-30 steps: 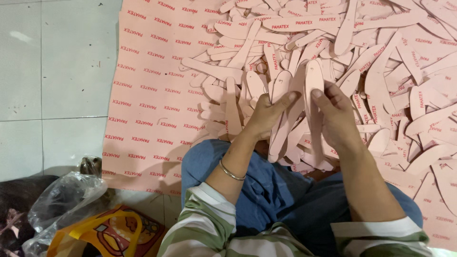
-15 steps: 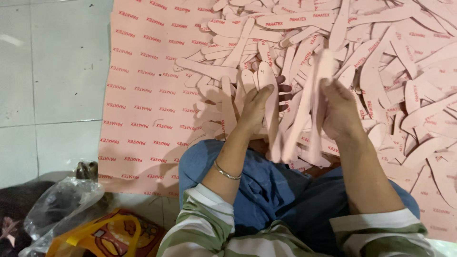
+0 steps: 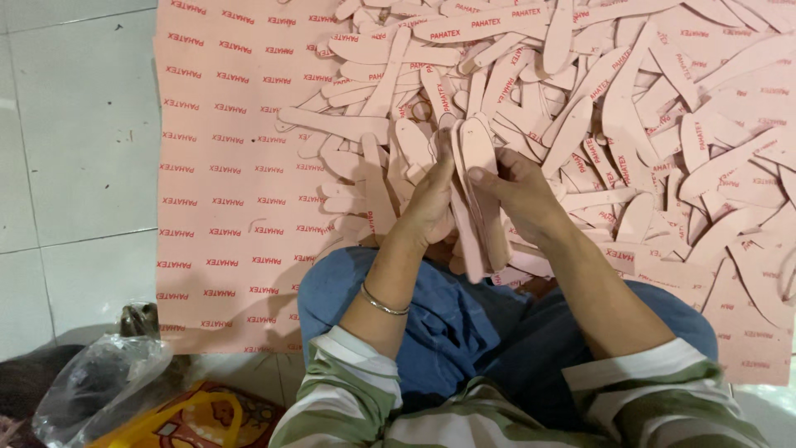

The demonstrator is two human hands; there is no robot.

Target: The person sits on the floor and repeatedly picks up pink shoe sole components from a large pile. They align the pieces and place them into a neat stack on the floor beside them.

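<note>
Two hands are holding a bunch of pink insoles.

The insoles (image 3: 481, 195) are standing on end in a tight stack, just over the person's lap, in front of the blue knees (image 3: 448, 319). The left hand (image 3: 431, 207) is gripping one side of the stack and the right hand (image 3: 518, 195) is gripping the other. A big pile (image 3: 647, 124) of loose pink pieces is lying on the pink sheet (image 3: 224, 191) around them. A plastic bag (image 3: 91, 390) is sitting near the left elbow. The stack could slip and fan out if the fingers loosen, because the pieces are thin and smooth.
</note>
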